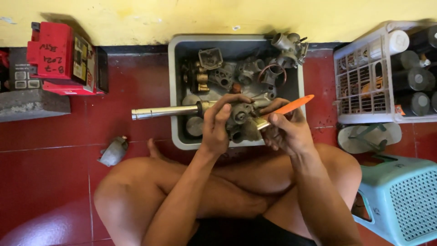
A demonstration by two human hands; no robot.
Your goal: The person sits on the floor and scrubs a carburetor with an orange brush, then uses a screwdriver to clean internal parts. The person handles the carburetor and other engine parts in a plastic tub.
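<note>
My left hand (217, 125) grips a grey metal carburetor body (241, 119) over the near edge of a grey plastic tub (175, 91). My right hand (286, 130) holds a brush with an orange handle (291, 107); its bristles touch the carburetor's right side. Inside the tub lie several metal engine parts (227, 75), brass fittings and a ring. A shiny metal tube (164, 112) sticks out leftward across the tub's rim, level with my left hand. I sit cross-legged on the red tiled floor, with my bare knees under both arms.
A red box (63, 59) rests on a grey block (32, 102) at far left. A crumpled grey piece (114, 151) lies on the tiles. At right stand a white crate (364, 77) of dark cans, a sandal (368, 136) and a turquoise basket (400, 196). A yellow wall runs behind.
</note>
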